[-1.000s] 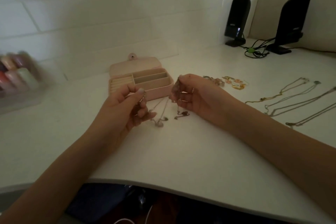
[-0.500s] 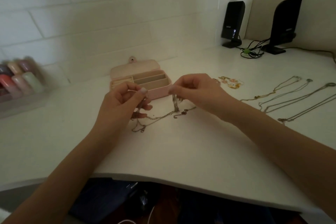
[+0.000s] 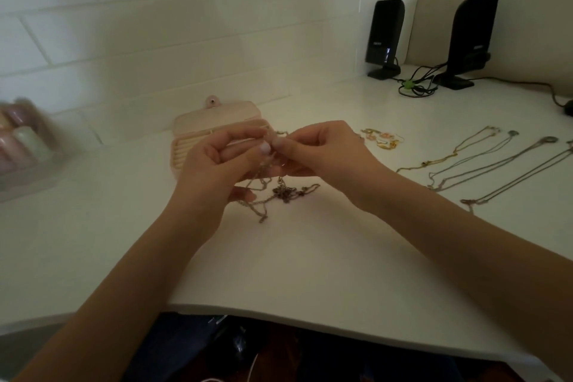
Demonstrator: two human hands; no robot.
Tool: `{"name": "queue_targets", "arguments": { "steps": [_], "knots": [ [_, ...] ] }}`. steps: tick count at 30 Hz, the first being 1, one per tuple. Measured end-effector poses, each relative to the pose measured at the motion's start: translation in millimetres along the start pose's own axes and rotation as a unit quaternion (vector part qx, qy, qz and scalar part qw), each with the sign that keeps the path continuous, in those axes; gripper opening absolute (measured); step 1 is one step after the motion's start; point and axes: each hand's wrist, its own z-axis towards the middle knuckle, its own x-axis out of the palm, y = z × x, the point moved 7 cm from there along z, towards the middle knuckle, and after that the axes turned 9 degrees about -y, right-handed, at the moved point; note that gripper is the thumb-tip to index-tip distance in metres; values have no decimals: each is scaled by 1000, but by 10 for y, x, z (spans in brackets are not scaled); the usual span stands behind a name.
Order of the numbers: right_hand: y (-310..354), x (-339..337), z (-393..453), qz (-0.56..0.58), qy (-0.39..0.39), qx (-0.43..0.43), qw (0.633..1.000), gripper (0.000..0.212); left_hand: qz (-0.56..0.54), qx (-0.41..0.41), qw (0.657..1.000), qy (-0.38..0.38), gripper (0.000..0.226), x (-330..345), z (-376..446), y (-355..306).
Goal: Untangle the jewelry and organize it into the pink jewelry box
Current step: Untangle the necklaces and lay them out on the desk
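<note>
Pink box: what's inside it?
The pink box lies open, showing ridged ring rolls at its left. The left hand and right hand, pinching tangled chains, cover the rest.

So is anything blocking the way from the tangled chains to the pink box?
Nothing visible. The box lies open just behind both hands, which pinch the chains; only bare desk between.

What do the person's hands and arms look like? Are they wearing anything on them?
Both arms are bare right down to the bottom of the picture, with no sleeves, watch or bracelets showing. The left hand has a pale, light-painted thumbnail. The right hand shows no clear nail polish from here. The picture is too dim and soft to tell whether any fingers wear rings.
</note>
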Motion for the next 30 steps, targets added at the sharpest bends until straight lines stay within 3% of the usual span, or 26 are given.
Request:
{"name": "queue_targets", "arguments": {
  "steps": [6,8,11,16,18,21,24,27,30],
  "knots": [
    [37,-170,65,117,-30,71,990,30,76,-15,997,-3,14,-61,22,141],
    [62,-184,71,149,-26,80,985,30,145,26,989,-9,10,-46,22,141],
    [112,-241,91,153,-34,66,985,30,212,89,972,-52,5,-97,24,86],
    [118,-341,114,105,-59,44,992,28,237,99,959,-117,13,-259,52,81],
    [112,-364,128,122,-71,48,989,26,245,94,959,-111,15,-253,50,101],
    [119,-440,146,212,-101,78,969,23,176,74,980,-60,17,-184,51,108],
    [99,-562,164,314,-128,105,935,25,6,-1,1000,-27,19,-163,90,122],
    [38,-615,179,337,-148,129,921,22,-137,-90,986,-19,24,-112,79,153],
    [10,-630,184,326,-154,138,922,20,-199,-130,971,-20,23,-95,64,160]
  ]
}}
